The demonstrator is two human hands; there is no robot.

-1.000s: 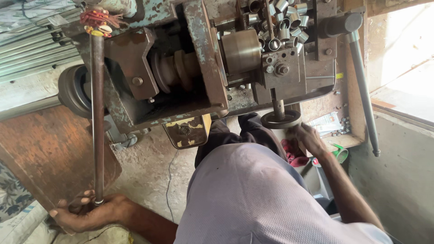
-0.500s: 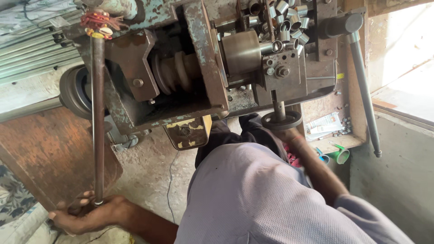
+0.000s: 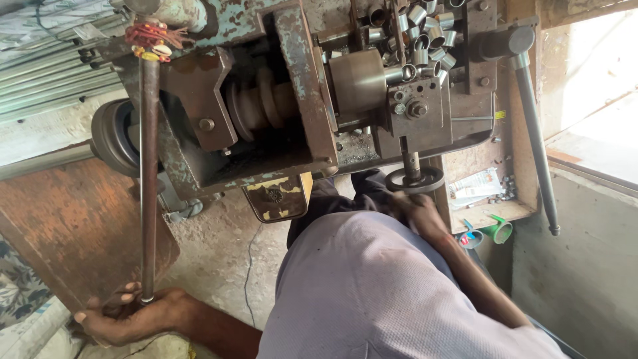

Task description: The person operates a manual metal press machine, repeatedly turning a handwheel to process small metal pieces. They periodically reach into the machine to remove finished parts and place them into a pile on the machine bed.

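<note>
Metal sleeves (image 3: pixel 420 26) atop lathe tray (image 3: pixel 465 13)

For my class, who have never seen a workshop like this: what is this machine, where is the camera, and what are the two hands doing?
The picture comes from a camera worn on the person's head, looking down past their own shirt at their hands. In front stands an old metal-working machine, rusty with flaking blue-green paint, much like a small lathe. The left hand grips the lower end of a long dark lever rod that rises to the machine's top. The right hand rests at a small round handwheel beneath the tool block. Short shiny metal tubes are piled on top of the machine. A wooden shelf at the right holds a paper packet and small metal bits; a green cup sits below.
</note>
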